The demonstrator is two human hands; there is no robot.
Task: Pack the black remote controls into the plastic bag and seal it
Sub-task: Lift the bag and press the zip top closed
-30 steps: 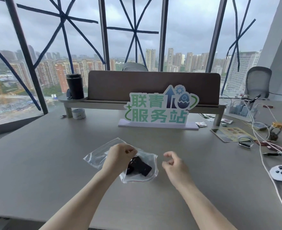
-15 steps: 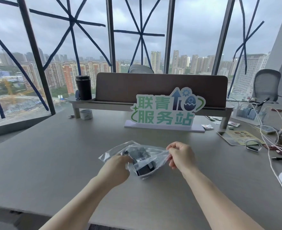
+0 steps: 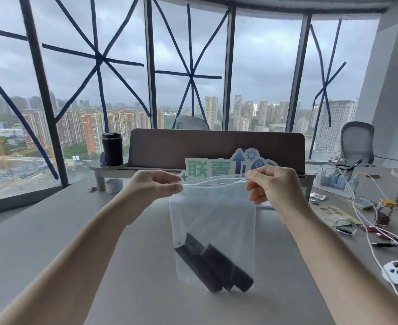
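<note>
**Bag loaded and lifted, zip strip not yet pressed closed**

The grey desk [image 3: 52, 231] fills the near half of the view, with a brown divider panel [image 3: 216, 146] across its far edge and a tangle of white cables [image 3: 357, 207] on the right. Above the desk's middle hangs the clear zip-lock bag [image 3: 213, 214], held up by its top edge so that its body drops straight down. The black remote controls [image 3: 213, 266] lie slanted at the bottom of the bag, leaning down toward the right corner; they overlap, so their count is uncertain.

The left hand [image 3: 157, 184] pinches the left end of the bag's mouth between thumb and fingers. The right hand [image 3: 272, 184] pinches the right end the same way. Between them the zip strip [image 3: 213, 182] runs taut, its two lips looking slightly parted in the middle.

Packing appears finished, and sealing is the step in hand. The next move likely calls for running pinched fingers along the strip from one end to the other while the opposite hand keeps it tight.
</note>
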